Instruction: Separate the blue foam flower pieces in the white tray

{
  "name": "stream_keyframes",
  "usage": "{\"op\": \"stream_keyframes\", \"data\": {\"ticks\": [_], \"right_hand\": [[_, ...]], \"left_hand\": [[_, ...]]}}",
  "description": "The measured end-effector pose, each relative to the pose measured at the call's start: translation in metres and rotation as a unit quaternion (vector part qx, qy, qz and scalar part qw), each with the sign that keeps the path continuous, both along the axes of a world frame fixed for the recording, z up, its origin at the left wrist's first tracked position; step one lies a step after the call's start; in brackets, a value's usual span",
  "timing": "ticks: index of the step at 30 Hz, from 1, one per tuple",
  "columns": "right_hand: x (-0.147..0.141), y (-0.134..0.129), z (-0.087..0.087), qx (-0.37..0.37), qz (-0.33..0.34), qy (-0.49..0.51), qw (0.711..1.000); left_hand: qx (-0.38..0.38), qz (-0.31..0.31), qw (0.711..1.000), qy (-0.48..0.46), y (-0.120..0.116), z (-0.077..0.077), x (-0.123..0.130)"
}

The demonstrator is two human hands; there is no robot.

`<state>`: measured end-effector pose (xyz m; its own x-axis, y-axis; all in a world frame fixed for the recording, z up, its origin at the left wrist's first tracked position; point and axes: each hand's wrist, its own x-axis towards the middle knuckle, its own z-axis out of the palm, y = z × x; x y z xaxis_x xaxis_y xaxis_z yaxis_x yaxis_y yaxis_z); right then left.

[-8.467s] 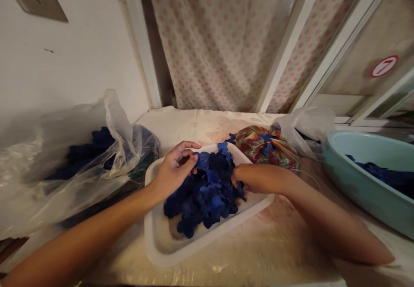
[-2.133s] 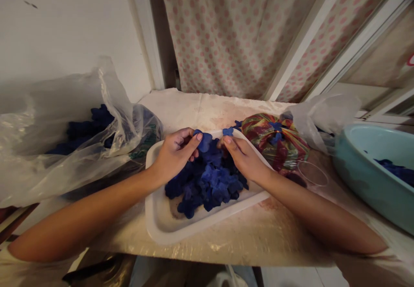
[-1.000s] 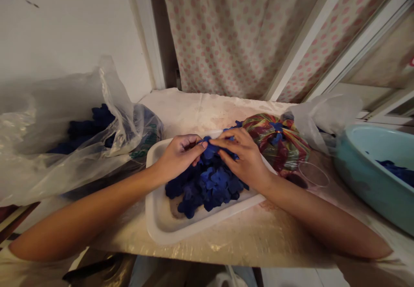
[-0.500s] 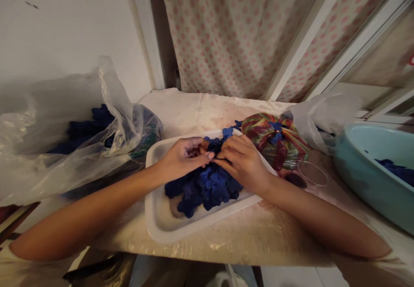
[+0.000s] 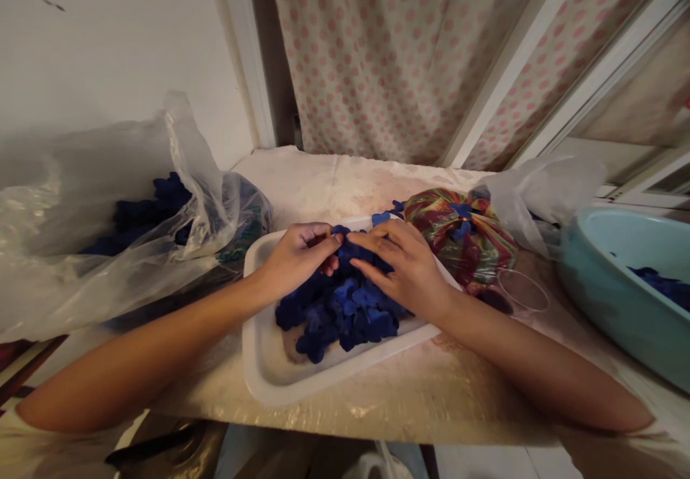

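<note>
**Blue petal pinched over white tray**

Leftmost I see a clear bag of blue pieces. My left hand pinches the petal above the tray's heap. My right hand, fingers loosely spread, is just beside it; contact I can't tell. Then, striped bag, turquoise basin.

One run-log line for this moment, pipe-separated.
left hand: pinches blue cutout | right hand: spread beside it, contact unclear | white tray: holds blue cutout pile | teal basin: right of tray
</note>
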<state>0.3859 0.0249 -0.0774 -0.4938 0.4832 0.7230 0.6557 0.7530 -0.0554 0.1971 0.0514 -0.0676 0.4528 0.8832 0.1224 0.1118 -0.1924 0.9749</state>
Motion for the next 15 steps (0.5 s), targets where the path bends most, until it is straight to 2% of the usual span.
{"op": "stream_keyframes", "data": {"ticks": [3,6,15], "right_hand": [[0.0013,-0.0009,-0.0015,0.039,0.000,-0.040,0.998],[0.0011,-0.0028,-0.0013,0.066,-0.015,-0.039,0.997],[-0.0010,-0.0010,0.0003,0.008,-0.009,0.017,1.000]], "left_hand": [[-0.014,-0.007,1.000,-0.007,-0.0018,0.0015,0.0002],[-0.026,-0.006,1.000,-0.013,-0.0033,0.0035,0.0005],[-0.013,-0.085,0.996,0.002,-0.0050,0.0042,0.0008]]}}
